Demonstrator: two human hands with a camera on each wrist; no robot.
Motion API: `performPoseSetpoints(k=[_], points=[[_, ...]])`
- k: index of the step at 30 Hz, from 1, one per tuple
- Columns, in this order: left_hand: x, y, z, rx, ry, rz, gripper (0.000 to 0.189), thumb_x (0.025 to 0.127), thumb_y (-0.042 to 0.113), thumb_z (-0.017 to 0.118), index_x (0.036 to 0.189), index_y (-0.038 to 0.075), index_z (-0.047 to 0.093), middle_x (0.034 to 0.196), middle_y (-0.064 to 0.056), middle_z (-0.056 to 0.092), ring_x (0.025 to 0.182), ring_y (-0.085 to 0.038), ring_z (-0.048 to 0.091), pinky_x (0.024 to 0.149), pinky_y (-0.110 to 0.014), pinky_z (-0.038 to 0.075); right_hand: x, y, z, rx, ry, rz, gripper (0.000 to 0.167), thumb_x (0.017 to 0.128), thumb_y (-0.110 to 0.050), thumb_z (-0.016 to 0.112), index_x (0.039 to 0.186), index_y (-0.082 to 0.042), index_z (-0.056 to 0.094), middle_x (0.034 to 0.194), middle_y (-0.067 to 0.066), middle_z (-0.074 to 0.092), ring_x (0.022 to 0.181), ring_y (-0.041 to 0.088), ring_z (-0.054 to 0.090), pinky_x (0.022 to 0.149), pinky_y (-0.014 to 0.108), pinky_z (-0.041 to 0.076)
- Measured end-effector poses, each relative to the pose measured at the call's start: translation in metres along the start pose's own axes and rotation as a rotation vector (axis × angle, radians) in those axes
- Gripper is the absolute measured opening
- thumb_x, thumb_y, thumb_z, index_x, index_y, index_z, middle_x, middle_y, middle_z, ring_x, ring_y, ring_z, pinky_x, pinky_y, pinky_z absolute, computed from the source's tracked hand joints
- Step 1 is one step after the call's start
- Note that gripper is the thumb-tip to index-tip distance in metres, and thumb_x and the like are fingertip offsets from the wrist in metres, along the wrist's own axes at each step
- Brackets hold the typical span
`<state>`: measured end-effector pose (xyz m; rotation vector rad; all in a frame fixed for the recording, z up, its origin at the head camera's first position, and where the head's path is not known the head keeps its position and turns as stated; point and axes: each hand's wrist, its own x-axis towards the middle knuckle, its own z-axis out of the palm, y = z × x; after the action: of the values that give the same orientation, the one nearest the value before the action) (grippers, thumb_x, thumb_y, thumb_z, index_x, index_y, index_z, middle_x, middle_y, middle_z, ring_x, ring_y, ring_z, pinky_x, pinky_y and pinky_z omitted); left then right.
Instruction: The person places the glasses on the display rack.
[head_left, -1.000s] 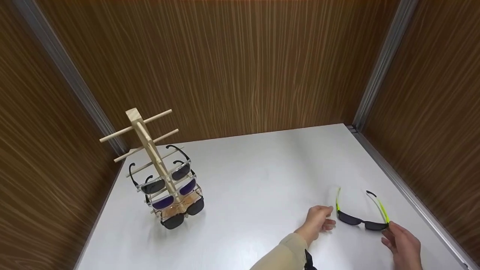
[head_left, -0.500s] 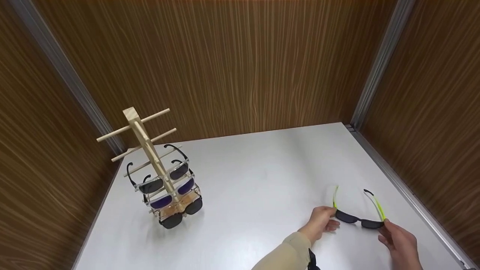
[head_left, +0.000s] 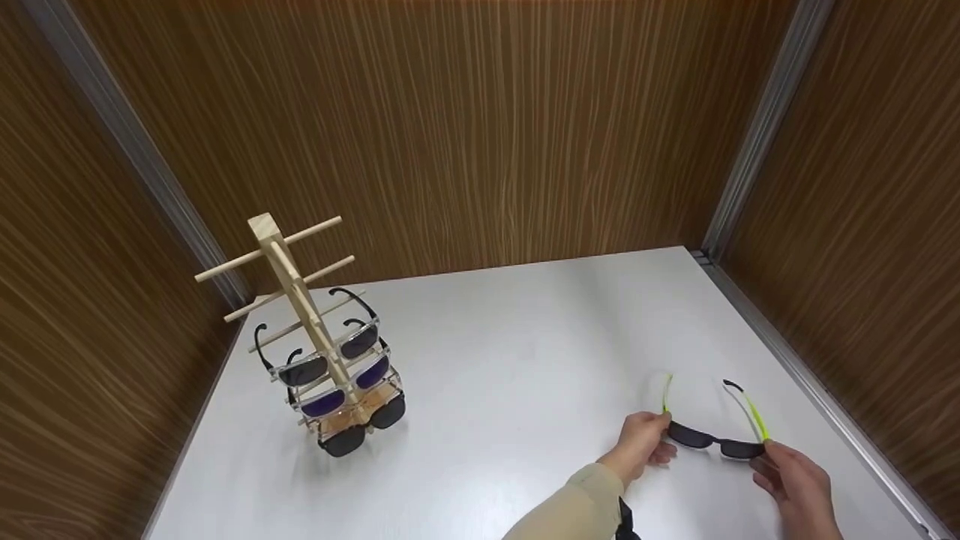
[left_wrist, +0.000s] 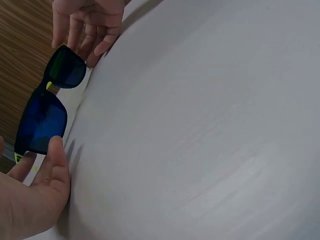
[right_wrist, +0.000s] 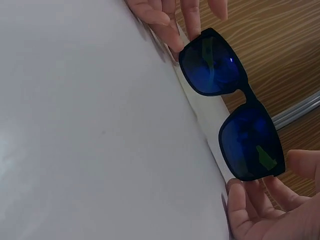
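Observation:
A pair of black sunglasses (head_left: 716, 441) with neon-yellow temples and black tips is at the right of the head view, temples unfolded and pointing away. My left hand (head_left: 640, 444) pinches its left corner by the hinge; in the left wrist view the thumb of that left hand (left_wrist: 37, 195) lies at the lens's lower edge. At the other corner, my right hand (head_left: 796, 480) grips the frame near the right hinge. From the right wrist, the lenses (right_wrist: 250, 142) look dark blue, with the right hand's fingers (right_wrist: 240, 202) bent at the lower end.
A wooden display rack (head_left: 300, 300) stands at the left of the white table (head_left: 510, 360). Several sunglasses (head_left: 345, 405) hang on its lower pegs, and its top pegs are bare. Wood-grain panels (head_left: 450, 135) enclose the table at the back and sides.
My left hand has moved right and taken hold of the sunglasses' left corner. The sunglasses and right hand have shifted slightly left. The rack stays in place.

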<state>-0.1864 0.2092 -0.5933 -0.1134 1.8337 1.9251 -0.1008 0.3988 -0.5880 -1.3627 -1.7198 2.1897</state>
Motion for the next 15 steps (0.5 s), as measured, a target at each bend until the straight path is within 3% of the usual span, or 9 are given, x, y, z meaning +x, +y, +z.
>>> performPoseSetpoints(k=[15], points=[[-0.0007,0.0039,-0.0068,-0.011,0.047,0.007,0.009,0.089,0.016,0.059,0.083,0.010,0.061,0.071,-0.010,0.063,0.054,-0.017,0.060,0.047,-0.025,0.048,-0.0041,-0.0061,0.0079,0.024,-0.006,-0.001,0.036,0.093,-0.029,0.057,0.124,-0.013,0.047,0.078,-0.009,0.060,0.081,0.009,0.061,0.078,0.030,0.052]])
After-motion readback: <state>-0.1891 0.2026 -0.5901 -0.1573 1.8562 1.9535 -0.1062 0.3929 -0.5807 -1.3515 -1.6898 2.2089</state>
